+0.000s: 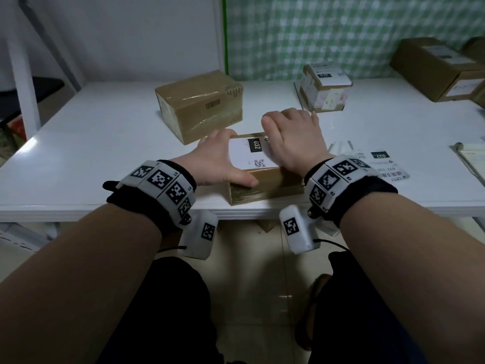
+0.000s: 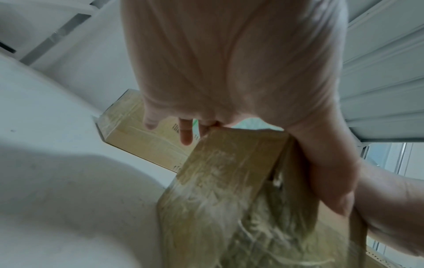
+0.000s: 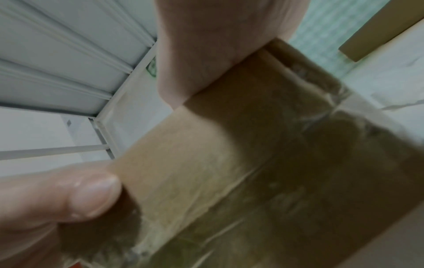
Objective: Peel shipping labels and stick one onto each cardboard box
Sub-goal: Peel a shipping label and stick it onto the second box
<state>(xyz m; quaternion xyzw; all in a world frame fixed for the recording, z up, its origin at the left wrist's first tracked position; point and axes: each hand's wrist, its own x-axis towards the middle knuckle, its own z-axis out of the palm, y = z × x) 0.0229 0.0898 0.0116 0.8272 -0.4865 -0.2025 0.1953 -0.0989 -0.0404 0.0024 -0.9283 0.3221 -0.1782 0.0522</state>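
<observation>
A small taped cardboard box point(image 1: 273, 187) sits at the front edge of the white table point(image 1: 105, 208), with a white "032" label point(image 1: 249, 153) on its top. My left hand point(image 1: 212, 158) grips the box's left end, thumb on the front face and fingers round the far corner. My right hand point(image 1: 294, 137) lies over the right part of the top and covers some of the label. Its fingers bend down past the far edge, tips hidden. The left wrist view shows my left hand point(image 2: 229, 63) against the box point(image 2: 229, 172). In the right wrist view my right hand's palm point(image 3: 218, 45) rests on the box point(image 3: 229, 154).
A larger taped box point(image 1: 199, 106) without a white label stands just behind. A small labelled box point(image 1: 325, 85) is at the back right, and bigger brown boxes point(image 1: 435, 69) fill the far right corner. Loose labels point(image 1: 383, 164) and a pad point(image 1: 472, 158) lie to the right.
</observation>
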